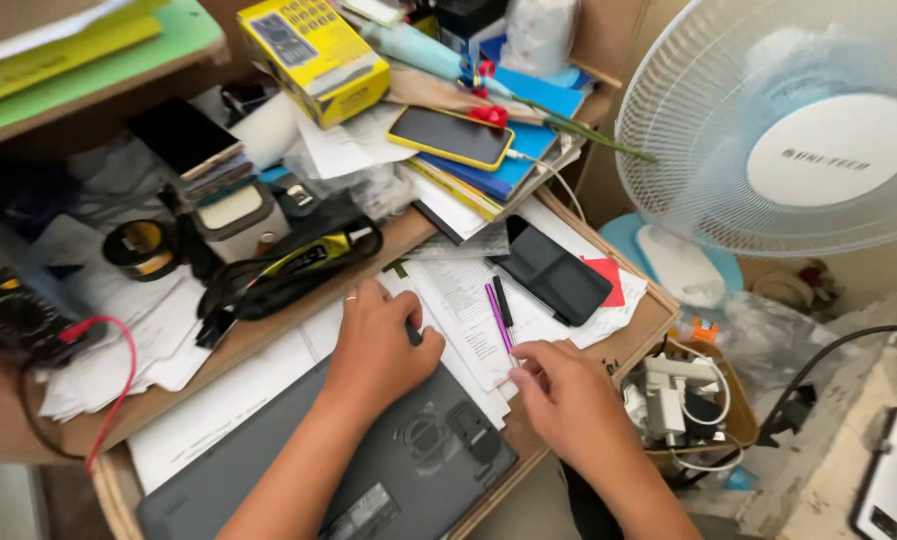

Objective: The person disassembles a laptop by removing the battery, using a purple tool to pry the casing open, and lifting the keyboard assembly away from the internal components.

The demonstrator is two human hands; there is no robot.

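A dark grey laptop [408,465] lies upside down on the wooden desk [633,335], its underside facing up. My left hand [378,345] rests flat on the laptop's far edge, a ring on one finger, covering a small dark object. My right hand [558,390] lies just right of the laptop, fingertips pinching the near end of a purple pen [498,317] on printed papers [463,305]. A black pen [503,300] lies beside the purple one. A black wallet [553,272] sits beyond them.
A raised shelf holds a yellow-cased phone [451,135] on blue books, a yellow box [313,55], tape roll [140,247] and black cables [288,270]. A multimeter [8,320] sits far left. A white fan [798,125] stands at right, above a basket of chargers [678,400].
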